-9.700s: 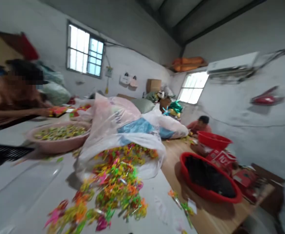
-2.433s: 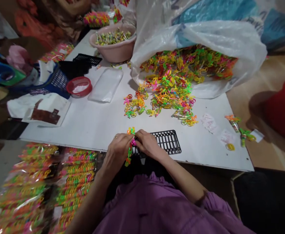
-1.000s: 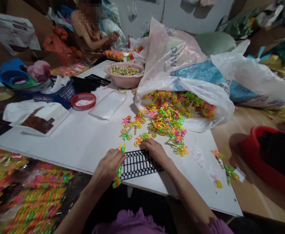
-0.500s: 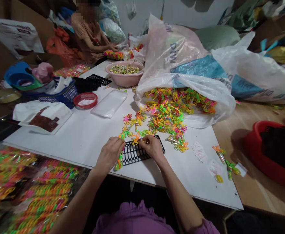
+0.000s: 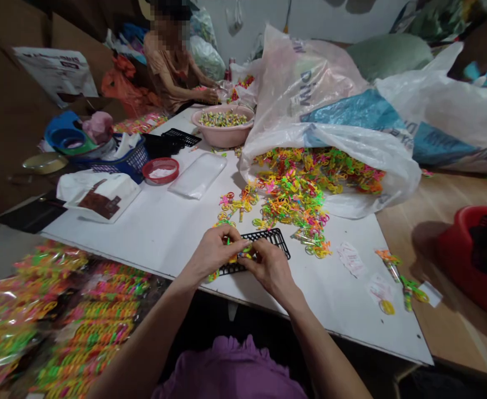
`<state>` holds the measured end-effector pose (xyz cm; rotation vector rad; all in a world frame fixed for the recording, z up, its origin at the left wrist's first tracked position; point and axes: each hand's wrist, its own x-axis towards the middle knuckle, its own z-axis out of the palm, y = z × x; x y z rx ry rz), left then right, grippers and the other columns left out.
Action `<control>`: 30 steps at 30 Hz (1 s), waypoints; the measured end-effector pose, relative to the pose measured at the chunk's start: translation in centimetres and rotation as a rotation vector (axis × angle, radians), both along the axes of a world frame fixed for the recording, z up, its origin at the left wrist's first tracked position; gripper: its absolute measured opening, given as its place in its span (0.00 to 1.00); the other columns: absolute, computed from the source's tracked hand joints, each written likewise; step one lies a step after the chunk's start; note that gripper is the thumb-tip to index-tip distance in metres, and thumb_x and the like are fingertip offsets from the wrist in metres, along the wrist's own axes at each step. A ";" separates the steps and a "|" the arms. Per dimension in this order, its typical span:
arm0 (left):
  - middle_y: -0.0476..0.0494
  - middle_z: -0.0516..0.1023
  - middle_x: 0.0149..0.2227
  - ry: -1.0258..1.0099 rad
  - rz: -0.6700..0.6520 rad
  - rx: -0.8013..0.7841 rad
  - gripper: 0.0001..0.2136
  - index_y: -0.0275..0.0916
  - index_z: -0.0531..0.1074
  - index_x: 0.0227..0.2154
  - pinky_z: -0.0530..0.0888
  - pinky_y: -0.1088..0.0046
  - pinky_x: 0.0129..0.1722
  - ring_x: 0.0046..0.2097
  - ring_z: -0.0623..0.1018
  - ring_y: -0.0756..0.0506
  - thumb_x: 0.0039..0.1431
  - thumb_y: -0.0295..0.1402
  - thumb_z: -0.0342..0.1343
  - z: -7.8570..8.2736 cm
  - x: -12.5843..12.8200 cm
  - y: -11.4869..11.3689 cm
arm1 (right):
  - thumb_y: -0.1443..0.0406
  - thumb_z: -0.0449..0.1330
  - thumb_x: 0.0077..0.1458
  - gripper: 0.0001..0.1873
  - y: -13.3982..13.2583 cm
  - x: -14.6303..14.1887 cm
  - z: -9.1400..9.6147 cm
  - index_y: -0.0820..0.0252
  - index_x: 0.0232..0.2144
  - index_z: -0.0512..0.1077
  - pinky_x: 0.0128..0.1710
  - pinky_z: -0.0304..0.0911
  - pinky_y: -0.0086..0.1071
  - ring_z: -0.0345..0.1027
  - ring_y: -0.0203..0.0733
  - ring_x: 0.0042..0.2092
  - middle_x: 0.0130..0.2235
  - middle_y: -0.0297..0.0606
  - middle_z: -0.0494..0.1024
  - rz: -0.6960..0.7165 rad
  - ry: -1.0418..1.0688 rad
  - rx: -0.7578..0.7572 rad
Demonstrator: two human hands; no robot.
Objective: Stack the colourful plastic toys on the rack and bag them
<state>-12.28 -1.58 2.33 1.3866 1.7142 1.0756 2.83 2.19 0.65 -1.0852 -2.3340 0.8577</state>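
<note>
A black plastic grid tray (image 5: 268, 239) lies on the white table (image 5: 160, 233) near its front edge. My left hand (image 5: 212, 254) is closed over the tray's left end, with small neon plastic pieces at its fingertips. My right hand (image 5: 268, 266) meets it from the right, fingers pinched on a small yellow-green piece (image 5: 243, 254). Just beyond the tray lies a heap of neon plastic toy pieces (image 5: 293, 199), spilling from a big clear plastic bag (image 5: 335, 127).
A pink basin (image 5: 223, 124), a small red basket (image 5: 160, 169), a blue basket (image 5: 122, 160) and a flat clear packet (image 5: 197, 174) stand further back. Another person (image 5: 172, 61) sits at the far end. Packed neon strips (image 5: 60, 316) lie lower left; a red tub (image 5: 476, 260) stands at the right.
My hands have drawn together over the tray's left end, and my right hand now pinches a piece there. The view has shifted slightly left.
</note>
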 end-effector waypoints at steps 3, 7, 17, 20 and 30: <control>0.49 0.73 0.28 0.007 -0.068 0.072 0.11 0.37 0.68 0.20 0.68 0.72 0.37 0.34 0.72 0.49 0.50 0.39 0.56 0.6 0.5 -0.4 | 0.63 0.64 0.47 0.08 -0.1 0.3 -0.1 0.60 0.24 0.69 0.26 0.49 0.26 0.59 0.33 0.27 0.26 0.31 0.68 0.015 -0.019 -0.006; 0.48 0.74 0.37 0.162 0.114 0.111 0.13 0.40 0.72 0.37 0.69 0.71 0.39 0.38 0.73 0.48 0.49 0.40 0.59 1.8 -1.0 -2.1 | 0.61 0.63 0.46 0.09 -0.4 -0.3 -1.3 0.59 0.27 0.69 0.27 0.52 0.26 0.60 0.35 0.28 0.27 0.32 0.69 -0.052 0.058 -0.036; 0.41 0.72 0.39 0.751 0.016 0.197 0.09 0.36 0.69 0.40 0.70 0.66 0.46 0.44 0.71 0.44 0.60 0.29 0.47 -4.5 -1.0 -8.0 | 0.70 0.53 0.49 0.08 -3.7 -3.5 -9.2 0.60 0.34 0.67 0.32 0.58 0.28 0.63 0.37 0.32 0.31 0.35 0.72 -0.050 0.246 -0.258; 0.43 0.73 0.37 0.734 0.007 0.194 0.08 0.36 0.69 0.38 0.71 0.67 0.43 0.42 0.72 0.45 0.61 0.29 0.46 -4.7 -0.6 -7.8 | 0.72 0.51 0.48 0.09 -3.8 -3.6 -9.0 0.60 0.33 0.66 0.35 0.59 0.29 0.63 0.38 0.35 0.33 0.37 0.70 0.040 0.220 -0.154; 0.46 0.74 0.38 0.478 0.089 0.078 0.09 0.41 0.69 0.42 0.72 0.71 0.41 0.40 0.74 0.48 0.59 0.30 0.48 -4.6 -0.2 -8.1 | 0.73 0.48 0.48 0.10 -3.6 -2.9 -8.6 0.59 0.34 0.62 0.34 0.58 0.30 0.60 0.40 0.35 0.33 0.37 0.66 0.132 0.021 -0.047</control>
